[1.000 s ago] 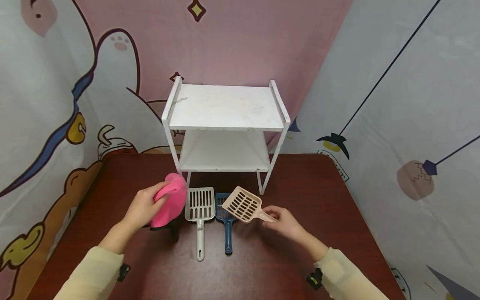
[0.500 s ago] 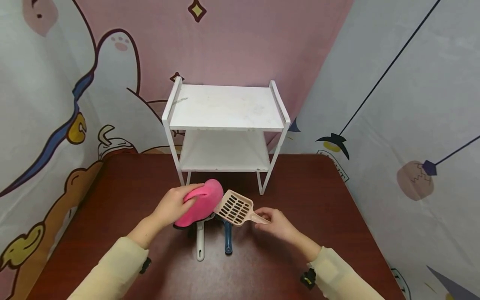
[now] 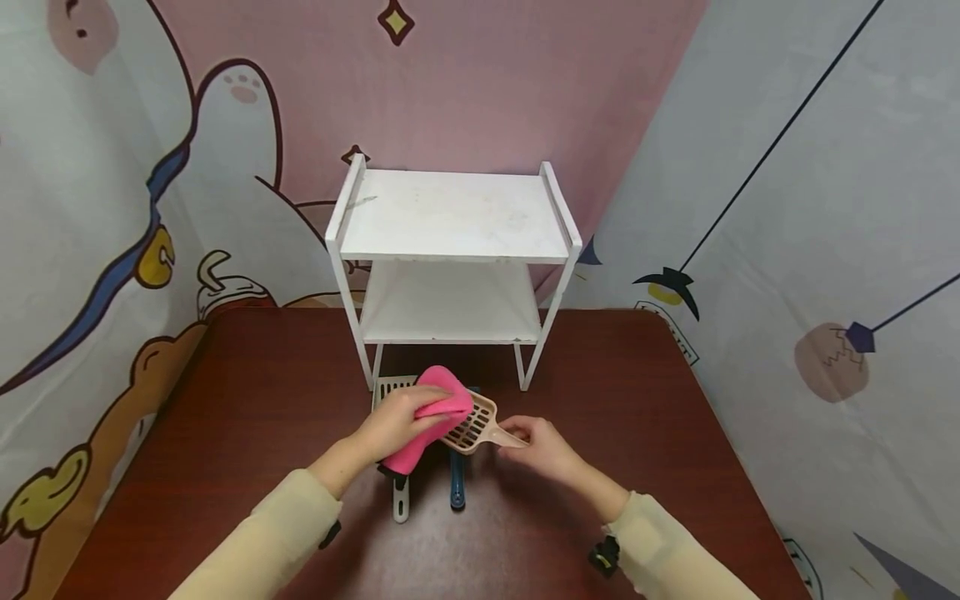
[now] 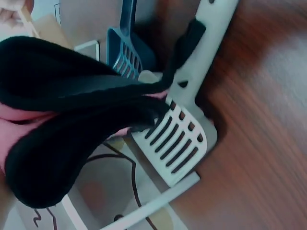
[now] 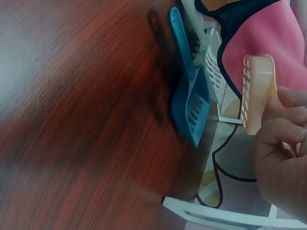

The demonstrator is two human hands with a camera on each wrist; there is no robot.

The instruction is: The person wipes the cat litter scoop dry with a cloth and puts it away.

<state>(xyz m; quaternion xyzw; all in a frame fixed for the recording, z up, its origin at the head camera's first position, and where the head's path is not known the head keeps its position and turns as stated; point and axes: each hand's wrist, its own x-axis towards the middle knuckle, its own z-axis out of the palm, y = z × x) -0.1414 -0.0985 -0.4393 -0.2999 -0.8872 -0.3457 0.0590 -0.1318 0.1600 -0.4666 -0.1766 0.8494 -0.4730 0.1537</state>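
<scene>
My left hand grips a folded pink cloth with black edging. The cloth lies against the head of a beige litter scoop and covers its left part. By its short handle my right hand pinches that scoop, raised over the table. Below lie a light grey litter scoop and a dark blue litter scoop side by side. From the head, cloth and beige scoop hide much of both. In the left wrist view, the cloth's black-edged folds fill the near left.
A white two-tier shelf stands behind the scoops at the back of the dark red-brown table. Its front legs come down just beyond the scoop heads. Cartoon-printed cloth walls enclose the back and sides.
My left hand has brought the pink cloth rightward, over the grey scoop and onto the beige scoop's head. My right hand has shifted slightly left with the beige scoop.
</scene>
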